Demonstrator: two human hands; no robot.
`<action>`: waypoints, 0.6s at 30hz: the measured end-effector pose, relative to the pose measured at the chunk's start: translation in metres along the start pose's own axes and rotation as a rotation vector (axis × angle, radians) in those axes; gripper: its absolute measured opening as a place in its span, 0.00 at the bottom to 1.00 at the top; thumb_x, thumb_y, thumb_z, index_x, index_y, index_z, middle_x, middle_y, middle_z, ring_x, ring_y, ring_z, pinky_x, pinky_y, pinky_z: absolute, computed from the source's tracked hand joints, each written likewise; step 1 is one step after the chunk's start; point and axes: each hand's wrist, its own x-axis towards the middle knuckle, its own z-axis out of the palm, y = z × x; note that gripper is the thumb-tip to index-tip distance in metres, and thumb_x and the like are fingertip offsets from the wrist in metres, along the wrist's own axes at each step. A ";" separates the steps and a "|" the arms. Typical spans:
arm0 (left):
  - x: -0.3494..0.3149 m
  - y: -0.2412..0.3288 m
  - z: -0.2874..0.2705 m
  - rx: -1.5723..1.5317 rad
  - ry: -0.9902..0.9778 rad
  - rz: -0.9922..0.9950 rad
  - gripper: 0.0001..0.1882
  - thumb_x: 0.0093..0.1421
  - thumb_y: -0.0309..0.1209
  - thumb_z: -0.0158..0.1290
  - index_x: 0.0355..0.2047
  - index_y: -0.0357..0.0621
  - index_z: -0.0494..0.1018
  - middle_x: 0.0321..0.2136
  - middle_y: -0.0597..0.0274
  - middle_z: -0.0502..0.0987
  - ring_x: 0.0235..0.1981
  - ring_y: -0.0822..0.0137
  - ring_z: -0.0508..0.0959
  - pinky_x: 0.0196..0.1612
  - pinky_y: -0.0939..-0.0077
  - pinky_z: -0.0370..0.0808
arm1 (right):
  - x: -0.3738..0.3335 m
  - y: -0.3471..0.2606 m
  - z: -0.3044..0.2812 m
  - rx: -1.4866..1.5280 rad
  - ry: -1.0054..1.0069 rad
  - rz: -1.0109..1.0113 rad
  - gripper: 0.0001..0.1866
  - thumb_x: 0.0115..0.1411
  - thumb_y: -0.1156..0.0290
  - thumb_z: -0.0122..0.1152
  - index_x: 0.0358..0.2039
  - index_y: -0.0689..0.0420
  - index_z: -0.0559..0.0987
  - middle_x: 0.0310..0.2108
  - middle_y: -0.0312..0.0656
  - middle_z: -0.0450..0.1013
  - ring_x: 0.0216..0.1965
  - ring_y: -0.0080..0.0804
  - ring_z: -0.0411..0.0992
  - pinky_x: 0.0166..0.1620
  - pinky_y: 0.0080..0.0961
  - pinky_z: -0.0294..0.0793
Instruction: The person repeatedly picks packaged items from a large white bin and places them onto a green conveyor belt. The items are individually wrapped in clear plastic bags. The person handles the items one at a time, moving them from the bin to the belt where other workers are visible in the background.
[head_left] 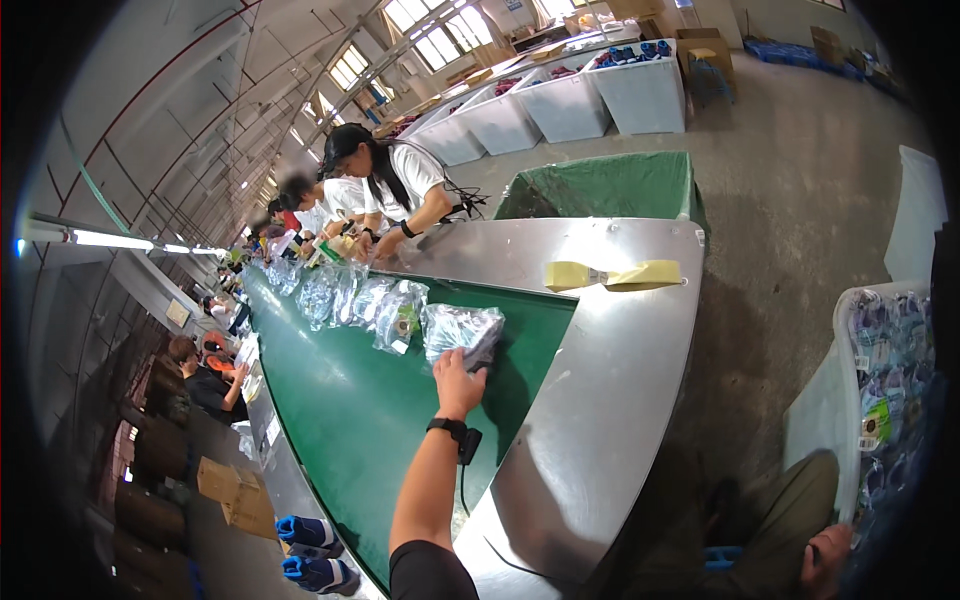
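My left hand reaches over the green conveyor belt, its fingers and thumb closed on the near edge of a clear plastic bag. The bag looks as if it holds shoes, but glare blurs the contents. Beyond it, several more bagged pairs lie in a row along the belt. Low at the right, my right hand is beside my knee and the white bin full of bagged shoes. Dim light and the picture's edge hide its fingers, so its grip is unclear.
A metal table edge borders the belt, with a yellow strip on it. Behind stands a green-lined bin. Co-workers work along the far side. Blue shoes sit at lower left; white bins line the back.
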 end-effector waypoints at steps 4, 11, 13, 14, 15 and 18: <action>-0.047 0.027 -0.031 -0.113 -0.121 0.075 0.32 0.59 0.41 0.66 0.59 0.36 0.74 0.60 0.42 0.74 0.65 0.40 0.69 0.68 0.49 0.65 | 0.001 -0.001 0.001 -0.004 -0.049 0.023 0.08 0.66 0.68 0.67 0.41 0.58 0.83 0.43 0.49 0.81 0.50 0.52 0.77 0.62 0.50 0.70; -0.106 0.047 -0.054 -1.238 -0.352 -0.539 0.22 0.76 0.33 0.44 0.66 0.42 0.69 0.62 0.55 0.75 0.61 0.51 0.76 0.62 0.55 0.76 | -0.005 0.004 0.023 0.052 0.174 -0.025 0.07 0.51 0.73 0.64 0.28 0.57 0.74 0.32 0.47 0.69 0.40 0.53 0.68 0.53 0.52 0.66; -0.111 0.049 -0.053 -1.450 -0.318 -0.790 0.21 0.77 0.36 0.40 0.64 0.46 0.71 0.61 0.58 0.76 0.60 0.55 0.77 0.59 0.56 0.77 | -0.005 0.005 0.025 0.035 0.188 -0.027 0.07 0.49 0.73 0.65 0.26 0.57 0.75 0.31 0.45 0.70 0.40 0.52 0.70 0.53 0.51 0.67; -0.112 0.049 -0.052 -1.561 -0.281 -0.932 0.21 0.78 0.37 0.38 0.63 0.48 0.72 0.61 0.59 0.76 0.60 0.57 0.78 0.58 0.56 0.77 | -0.004 0.005 0.025 0.023 0.213 -0.022 0.06 0.48 0.73 0.65 0.25 0.57 0.75 0.30 0.45 0.71 0.40 0.52 0.70 0.53 0.50 0.67; -0.112 0.051 -0.050 -1.605 -0.268 -0.933 0.22 0.77 0.38 0.36 0.64 0.48 0.71 0.61 0.58 0.77 0.61 0.56 0.77 0.60 0.55 0.76 | -0.003 0.005 0.025 0.003 0.223 -0.020 0.06 0.48 0.73 0.66 0.26 0.55 0.76 0.31 0.42 0.72 0.41 0.49 0.71 0.54 0.49 0.67; -0.106 0.053 -0.047 -1.738 -0.083 -1.155 0.29 0.77 0.52 0.35 0.65 0.45 0.66 0.63 0.53 0.74 0.64 0.49 0.74 0.64 0.45 0.73 | 0.000 0.002 0.022 -0.007 0.253 -0.044 0.06 0.46 0.74 0.66 0.25 0.56 0.76 0.29 0.44 0.72 0.38 0.49 0.70 0.49 0.48 0.67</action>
